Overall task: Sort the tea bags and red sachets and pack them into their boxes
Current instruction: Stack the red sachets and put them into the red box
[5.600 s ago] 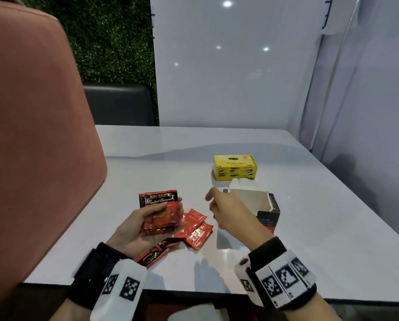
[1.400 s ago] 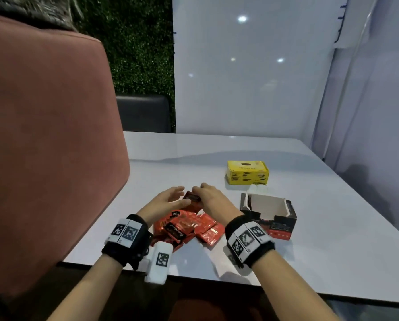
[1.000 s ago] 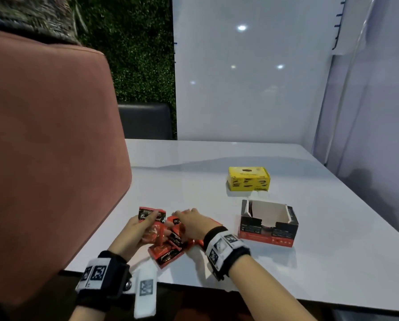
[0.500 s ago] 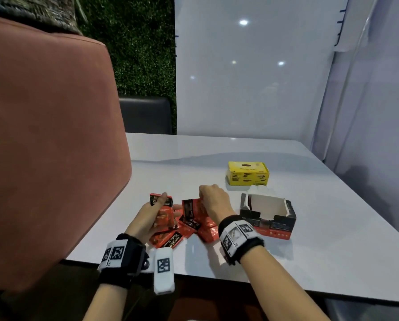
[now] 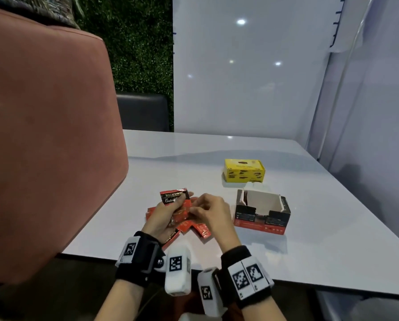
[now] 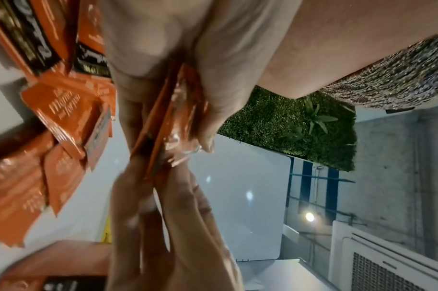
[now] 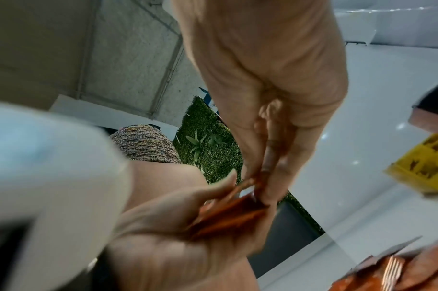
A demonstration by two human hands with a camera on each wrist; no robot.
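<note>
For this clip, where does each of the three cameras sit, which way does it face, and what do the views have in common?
Head: worn on the head, looking forward and down at the white table; shows the left hand, right hand, both banded wrists.
Left wrist: on the left wrist, looking along the palm at the stack of red sachets it grips.
Right wrist: on the right wrist, looking along its fingers pinching that stack.
Shared: all three show the stack; head and right wrist both show the yellow box.

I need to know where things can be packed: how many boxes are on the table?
2: a closed yellow box farther back, and an open black-and-red box nearer, right of the hands.
</note>
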